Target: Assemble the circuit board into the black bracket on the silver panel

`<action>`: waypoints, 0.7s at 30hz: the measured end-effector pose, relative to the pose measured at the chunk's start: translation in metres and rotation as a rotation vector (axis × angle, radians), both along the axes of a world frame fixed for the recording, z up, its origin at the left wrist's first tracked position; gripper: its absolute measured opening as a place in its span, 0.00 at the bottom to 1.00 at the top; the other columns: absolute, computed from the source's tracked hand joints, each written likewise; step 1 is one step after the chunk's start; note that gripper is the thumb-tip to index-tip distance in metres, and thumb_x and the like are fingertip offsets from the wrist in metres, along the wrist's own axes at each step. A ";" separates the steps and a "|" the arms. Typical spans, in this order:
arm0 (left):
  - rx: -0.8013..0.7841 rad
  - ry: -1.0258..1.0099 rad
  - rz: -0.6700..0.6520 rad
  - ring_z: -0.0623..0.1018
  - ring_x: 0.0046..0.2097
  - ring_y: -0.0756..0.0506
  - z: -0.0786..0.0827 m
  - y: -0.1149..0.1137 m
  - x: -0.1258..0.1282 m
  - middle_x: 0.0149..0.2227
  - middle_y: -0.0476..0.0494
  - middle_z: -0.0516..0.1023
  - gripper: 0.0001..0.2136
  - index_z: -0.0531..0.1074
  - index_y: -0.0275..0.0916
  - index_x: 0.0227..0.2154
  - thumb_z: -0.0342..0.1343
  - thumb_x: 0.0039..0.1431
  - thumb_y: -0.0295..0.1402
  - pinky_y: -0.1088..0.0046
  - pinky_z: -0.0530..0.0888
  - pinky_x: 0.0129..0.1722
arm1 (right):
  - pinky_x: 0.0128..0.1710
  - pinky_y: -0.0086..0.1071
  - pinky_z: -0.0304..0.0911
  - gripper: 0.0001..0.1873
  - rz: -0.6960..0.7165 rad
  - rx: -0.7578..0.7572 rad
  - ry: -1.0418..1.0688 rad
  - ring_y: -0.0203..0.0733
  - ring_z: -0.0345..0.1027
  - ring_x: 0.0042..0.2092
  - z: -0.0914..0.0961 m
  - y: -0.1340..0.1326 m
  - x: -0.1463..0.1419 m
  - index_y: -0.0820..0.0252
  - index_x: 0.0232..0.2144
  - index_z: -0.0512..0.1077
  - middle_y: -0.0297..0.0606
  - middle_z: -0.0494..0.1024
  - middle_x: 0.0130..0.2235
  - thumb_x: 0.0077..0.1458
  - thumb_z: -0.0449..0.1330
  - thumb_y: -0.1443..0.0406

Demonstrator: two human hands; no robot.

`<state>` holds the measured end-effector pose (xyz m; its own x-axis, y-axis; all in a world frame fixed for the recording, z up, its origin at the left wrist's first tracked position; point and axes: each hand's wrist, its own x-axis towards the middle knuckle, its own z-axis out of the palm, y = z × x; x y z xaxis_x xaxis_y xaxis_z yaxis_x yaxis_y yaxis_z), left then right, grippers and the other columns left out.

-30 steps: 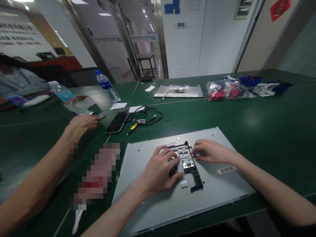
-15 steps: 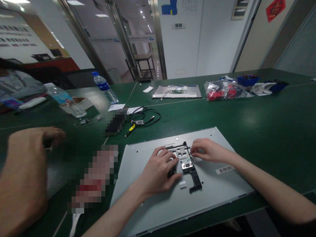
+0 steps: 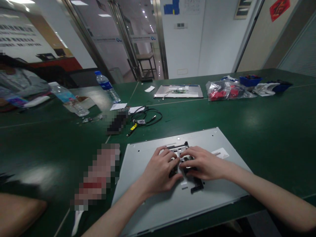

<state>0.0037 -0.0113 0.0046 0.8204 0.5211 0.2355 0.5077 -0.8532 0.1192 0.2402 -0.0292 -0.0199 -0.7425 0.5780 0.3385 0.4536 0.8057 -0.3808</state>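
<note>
A flat grey metal panel (image 3: 148, 200), like the back of a display, lies on the table in front of me. On its middle sits a black plastic bracket (image 3: 197, 188) with metal and circuit parts. My left hand (image 3: 161, 169) is curled around the left side of these parts, fingers bent and thumb low. From the right, my right hand (image 3: 206, 163) reaches over the bracket, its fingertips at the centre close to my left fingers. Both hands cover most of the bracket, so the exact contact is hidden. A pale strip (image 3: 184, 184) pokes out below the fingers.
Another person's arm (image 3: 19, 212) is at the lower left. Beyond the panel lie a coiled black cable (image 3: 158, 115), bottles (image 3: 106, 85), a second panel (image 3: 179, 91) with a circuit board, and a plastic bag (image 3: 227, 90) with red contents. A blurred pink item (image 3: 97, 174) lies left of the panel.
My right hand has moved left from the bracket's right edge to over its middle. My left hand stays in place. The other person's arm has drawn back toward the lower left.
</note>
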 end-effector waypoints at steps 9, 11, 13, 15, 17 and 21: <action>-0.012 -0.009 -0.011 0.74 0.45 0.39 -0.001 0.000 -0.002 0.41 0.43 0.76 0.14 0.74 0.41 0.42 0.59 0.57 0.43 0.50 0.63 0.56 | 0.56 0.47 0.61 0.14 -0.010 -0.056 -0.021 0.50 0.61 0.56 -0.007 0.002 -0.003 0.57 0.47 0.71 0.46 0.69 0.56 0.58 0.61 0.64; -0.018 -0.016 -0.012 0.74 0.46 0.39 -0.001 0.000 -0.002 0.42 0.43 0.76 0.14 0.74 0.41 0.42 0.60 0.56 0.43 0.50 0.63 0.56 | 0.56 0.46 0.61 0.14 -0.008 -0.072 -0.006 0.49 0.61 0.56 -0.007 0.002 -0.003 0.58 0.47 0.70 0.46 0.69 0.56 0.58 0.62 0.64; -0.024 -0.016 -0.012 0.74 0.46 0.39 0.000 -0.001 -0.002 0.42 0.43 0.76 0.14 0.74 0.42 0.42 0.60 0.56 0.43 0.50 0.63 0.57 | 0.56 0.45 0.60 0.14 -0.010 -0.077 -0.003 0.49 0.61 0.56 -0.007 0.002 -0.003 0.58 0.47 0.70 0.46 0.68 0.56 0.58 0.61 0.64; -0.032 -0.012 -0.013 0.74 0.46 0.39 0.000 0.000 -0.001 0.42 0.43 0.76 0.14 0.74 0.42 0.42 0.60 0.56 0.43 0.50 0.62 0.57 | 0.57 0.45 0.60 0.15 -0.009 -0.080 -0.002 0.49 0.61 0.56 -0.006 0.002 -0.004 0.58 0.48 0.69 0.46 0.68 0.56 0.58 0.61 0.64; -0.042 -0.004 -0.013 0.74 0.47 0.39 -0.001 0.000 -0.001 0.42 0.43 0.76 0.14 0.74 0.42 0.42 0.59 0.57 0.44 0.50 0.63 0.57 | 0.57 0.46 0.60 0.17 -0.008 -0.085 -0.006 0.49 0.61 0.57 -0.005 0.002 -0.004 0.59 0.50 0.68 0.47 0.68 0.57 0.58 0.61 0.63; -0.054 0.005 -0.008 0.73 0.47 0.39 -0.003 0.001 -0.002 0.43 0.43 0.76 0.17 0.73 0.42 0.46 0.60 0.56 0.43 0.50 0.62 0.57 | 0.59 0.46 0.59 0.21 -0.028 -0.090 -0.005 0.50 0.60 0.58 -0.006 0.002 -0.003 0.60 0.53 0.66 0.48 0.67 0.57 0.58 0.61 0.63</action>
<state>0.0020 -0.0106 0.0020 0.8255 0.5267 0.2029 0.5019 -0.8494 0.1631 0.2371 -0.0274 -0.0259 -0.7274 0.6261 0.2808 0.4773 0.7557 -0.4485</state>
